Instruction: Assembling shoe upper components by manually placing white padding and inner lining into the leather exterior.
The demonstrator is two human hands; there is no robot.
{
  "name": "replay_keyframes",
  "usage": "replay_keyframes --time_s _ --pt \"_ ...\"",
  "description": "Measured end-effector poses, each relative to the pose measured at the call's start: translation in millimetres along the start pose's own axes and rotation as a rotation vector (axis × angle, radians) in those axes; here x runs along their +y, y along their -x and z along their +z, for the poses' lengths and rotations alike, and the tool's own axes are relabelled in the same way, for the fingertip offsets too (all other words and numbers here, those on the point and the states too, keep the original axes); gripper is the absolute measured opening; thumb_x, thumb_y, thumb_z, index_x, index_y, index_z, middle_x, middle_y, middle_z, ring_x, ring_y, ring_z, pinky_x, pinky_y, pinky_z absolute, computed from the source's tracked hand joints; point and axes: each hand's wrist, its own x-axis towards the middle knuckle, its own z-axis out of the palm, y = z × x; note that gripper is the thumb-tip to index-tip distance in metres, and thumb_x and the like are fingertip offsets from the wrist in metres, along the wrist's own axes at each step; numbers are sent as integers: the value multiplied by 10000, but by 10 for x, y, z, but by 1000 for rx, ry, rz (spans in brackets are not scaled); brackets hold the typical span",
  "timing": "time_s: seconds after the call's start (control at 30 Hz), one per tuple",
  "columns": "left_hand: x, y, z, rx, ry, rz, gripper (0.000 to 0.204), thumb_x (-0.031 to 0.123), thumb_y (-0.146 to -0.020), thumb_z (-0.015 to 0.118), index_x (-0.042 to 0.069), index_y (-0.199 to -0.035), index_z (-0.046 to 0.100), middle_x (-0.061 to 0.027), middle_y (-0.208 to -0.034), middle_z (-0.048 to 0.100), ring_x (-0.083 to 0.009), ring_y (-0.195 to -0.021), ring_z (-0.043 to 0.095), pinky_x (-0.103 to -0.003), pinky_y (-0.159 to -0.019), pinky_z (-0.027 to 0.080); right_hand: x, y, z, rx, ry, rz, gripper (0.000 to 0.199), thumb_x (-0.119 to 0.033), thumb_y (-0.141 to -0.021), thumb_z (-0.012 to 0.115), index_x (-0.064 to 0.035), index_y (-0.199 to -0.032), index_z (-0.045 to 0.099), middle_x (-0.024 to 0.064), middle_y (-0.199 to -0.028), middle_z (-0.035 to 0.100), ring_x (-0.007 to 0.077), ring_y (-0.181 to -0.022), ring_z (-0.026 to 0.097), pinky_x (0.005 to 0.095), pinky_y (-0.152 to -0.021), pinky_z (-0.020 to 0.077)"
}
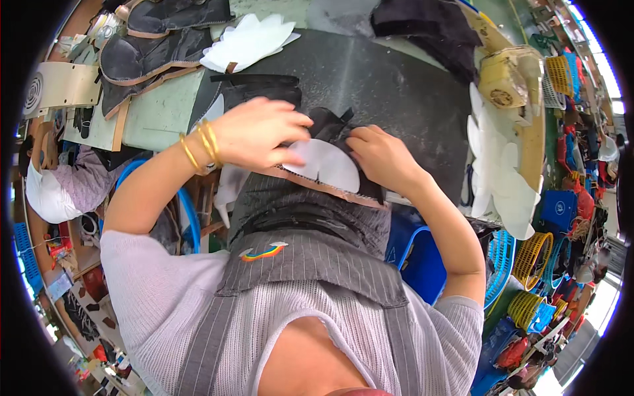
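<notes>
A dark boot upper (325,123) with a tan lower edge lies at the near edge of the work table, in front of my apron. On it rests a white half-round piece (328,168), its curved side away from me. My left hand (261,135) reaches over the left part of both, fingers apart and slightly blurred; its fingertips are at the white piece's left side. My right hand (384,155) has its fingers curled at the upper's right edge, beside the white piece. What lies under its fingertips is hidden.
A fanned stack of white pieces (249,43) and several dark boot uppers (155,56) lie at the far left. Dark cloth (432,33) sits at the back right. More white pieces (505,175) line the right edge, near a yellowed machine (505,79). A blue bin (422,264) stands below.
</notes>
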Motion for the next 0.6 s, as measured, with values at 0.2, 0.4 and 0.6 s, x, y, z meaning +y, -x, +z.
replay_keyframes --time_s 0.2,0.4,0.6 --pt "114 124 576 62 171 -94 540 516 -869 551 188 -1298 574 -33 -1487 393 -416 -1332 300 -536 -1101 213 11 237 -131 23 -36 70 167 -58 -819 608 -12 -974 648 108 -1017 645 297 -914 614 375 -789 513" --pt "-30 -586 714 278 134 228 375 381 -895 581 183 -1210 628 -24 -1419 471 -300 -1289 401 -476 -1056 297 108 397 -291 -51 44 126 166 -78 -797 622 -29 -952 655 86 -919 634 276 -876 605 367 -748 515" --pt "-279 -607 842 449 116 265 253 312 -806 679 224 -1043 700 -42 -868 493 -225 -797 495 -355 -748 455 -76 542 -7 37 224 158 305 -117 -806 632 17 -1081 624 87 -946 569 241 -885 568 347 -763 497"
